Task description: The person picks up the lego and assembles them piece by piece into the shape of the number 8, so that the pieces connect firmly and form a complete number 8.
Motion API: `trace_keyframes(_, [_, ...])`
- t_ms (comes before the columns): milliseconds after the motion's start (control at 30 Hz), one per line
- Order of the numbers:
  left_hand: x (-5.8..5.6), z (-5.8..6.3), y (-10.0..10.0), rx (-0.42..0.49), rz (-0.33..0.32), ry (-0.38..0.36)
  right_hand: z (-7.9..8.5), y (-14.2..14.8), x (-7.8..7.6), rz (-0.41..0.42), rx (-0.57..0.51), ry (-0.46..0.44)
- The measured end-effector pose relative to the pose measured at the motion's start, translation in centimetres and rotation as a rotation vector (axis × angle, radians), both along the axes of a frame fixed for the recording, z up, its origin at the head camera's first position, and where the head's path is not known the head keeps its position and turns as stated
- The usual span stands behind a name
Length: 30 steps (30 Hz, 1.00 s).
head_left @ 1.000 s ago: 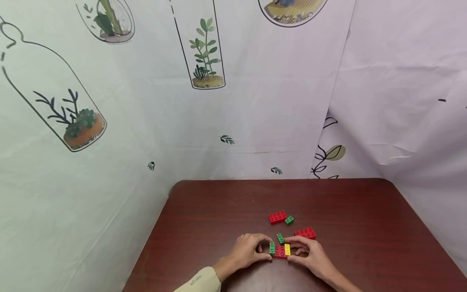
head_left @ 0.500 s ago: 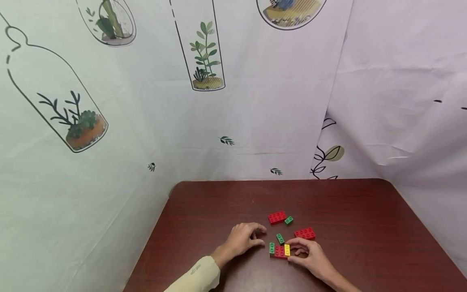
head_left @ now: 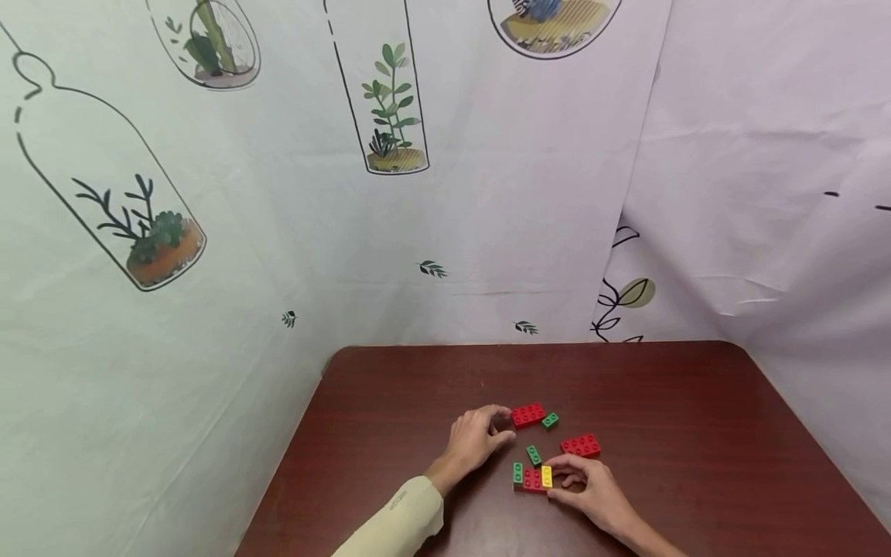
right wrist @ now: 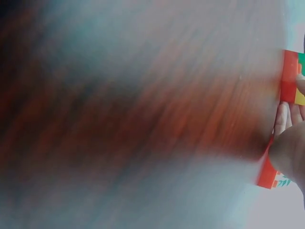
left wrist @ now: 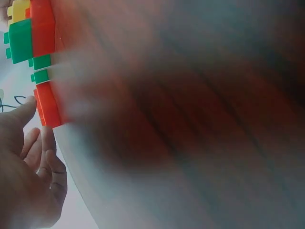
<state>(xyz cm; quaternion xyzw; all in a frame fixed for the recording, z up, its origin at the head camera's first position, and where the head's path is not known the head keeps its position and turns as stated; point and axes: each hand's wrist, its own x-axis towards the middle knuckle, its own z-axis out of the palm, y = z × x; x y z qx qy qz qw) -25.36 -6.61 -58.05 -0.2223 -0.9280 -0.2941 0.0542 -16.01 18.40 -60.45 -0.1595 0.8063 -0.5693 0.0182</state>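
On the dark wooden table [head_left: 390, 402], my left hand [head_left: 506, 424] hovers with loosely curved fingers just left of a red brick [head_left: 528, 415], holding nothing. The left wrist view shows that hand [left wrist: 28, 162] with its thumb close to the red brick [left wrist: 47, 105]. My right hand [head_left: 557, 478] pinches the yellow end of a flat green, red and yellow brick assembly [head_left: 532, 476] lying on the table. A narrow green brick [head_left: 534, 455] lies between the hands. The right wrist view is blurred and shows only the assembly's edge [right wrist: 289, 76] past my fingers [right wrist: 288, 148].
A small green brick [head_left: 551, 420] sits right of the far red brick, and another red brick [head_left: 581, 445] lies beside my right hand. A printed cloth backdrop [head_left: 418, 232] hangs close behind and beside the table. The table's left edge [head_left: 292, 456] runs near my left sleeve [head_left: 397, 526].
My left hand has let go of the assembly's green end and moved away and up the table to the far red brick. My right hand has stayed on the assembly.
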Motion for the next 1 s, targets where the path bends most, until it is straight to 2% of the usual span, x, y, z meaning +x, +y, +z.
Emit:
trace_keyframes(167, [-0.4,-0.3,1.1,0.05,0.08,-0.012,0.1,0.0,0.1,-0.004,0.008,-0.002])
trace_keyframes(400, [-1.0,-0.9,2.1,0.134,0.15,-0.033,0.0,0.0,0.0,-0.007,0.018,-0.015])
trace_keyframes(667, [-1.1,-1.5,2.7,0.218,0.177,-0.059,0.0,0.2,0.0,-0.001,0.024,-0.01])
trace_keyframes(1000, [-0.9,-2.1,3.1,0.244,0.193,-0.057,-0.1,0.1,0.0,-0.005,0.02,0.002])
